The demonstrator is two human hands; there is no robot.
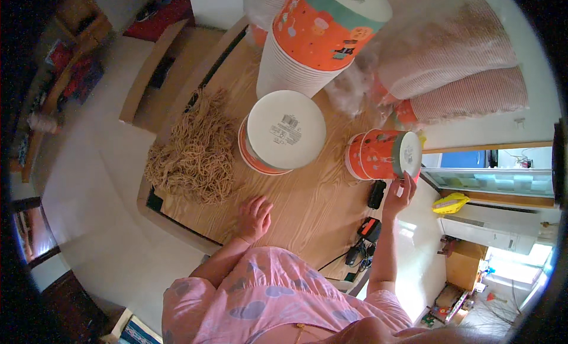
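Observation:
My right hand grips the base rim of a short stack of orange paper cups lying on its side at the right edge of the wooden table. My left hand rests on the tabletop, fingers curled loosely, holding nothing, just below an upside-down stack of orange paper cups with a white base. A heap of tan string handles lies to the left of that stack.
A tall stack of orange cups rises at the back. Sleeves of stacked cups in clear plastic lie at the back right. A black device and a black-and-orange tool sit near the table's right edge.

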